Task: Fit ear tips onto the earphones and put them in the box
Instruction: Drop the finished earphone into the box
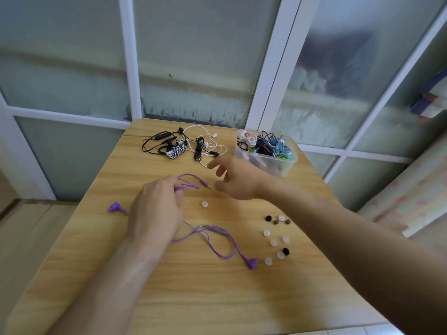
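My left hand (156, 209) pinches the purple earphones' cable (212, 240) in curled fingers, buds lying on the desk (193, 298). My right hand (238, 180) hovers with fingers released near the plug. Loose ear tips (274, 238) sit right; the box (266, 152) stands beyond.

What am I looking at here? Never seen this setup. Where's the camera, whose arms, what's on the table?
There is no robot: one wide-angle camera on a person's head looks down at their own bare arms. The left hand grips a bunch of cable from the purple earphones; both purple earbuds lie on the wooden table. The right hand hangs open above the table near the purple plug, holding nothing. Loose ear tips, white, clear and dark, lie to the right, with one more white tip nearer the hands. At the far edge sit a tangle of black and white earphones and a clear plastic box full of coiled earphones.
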`<act>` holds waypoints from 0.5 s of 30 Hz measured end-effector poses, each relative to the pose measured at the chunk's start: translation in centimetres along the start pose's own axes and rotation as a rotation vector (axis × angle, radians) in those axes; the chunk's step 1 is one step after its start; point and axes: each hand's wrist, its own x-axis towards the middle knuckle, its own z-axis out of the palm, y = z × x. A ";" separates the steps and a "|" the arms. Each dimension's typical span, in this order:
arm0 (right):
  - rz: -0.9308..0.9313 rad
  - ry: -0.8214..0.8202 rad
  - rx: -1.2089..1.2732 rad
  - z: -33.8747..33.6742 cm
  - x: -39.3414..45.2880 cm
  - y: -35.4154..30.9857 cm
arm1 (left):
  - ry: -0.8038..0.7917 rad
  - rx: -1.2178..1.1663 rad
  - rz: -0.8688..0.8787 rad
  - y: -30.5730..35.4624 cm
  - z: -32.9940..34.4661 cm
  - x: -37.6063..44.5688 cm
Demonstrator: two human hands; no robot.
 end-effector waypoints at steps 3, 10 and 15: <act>0.042 -0.046 0.044 1.1 0.1 -1.0 | 0.032 0.004 0.001 -0.1 -0.6 -0.1; 0.000 -0.149 0.092 1.5 -3.3 -3.7 | 0.047 -0.041 -0.051 -0.6 -2.2 -0.5; -0.046 -0.194 0.030 2.4 -4.8 -4.0 | -0.069 -0.519 -0.373 -0.2 -2.5 0.0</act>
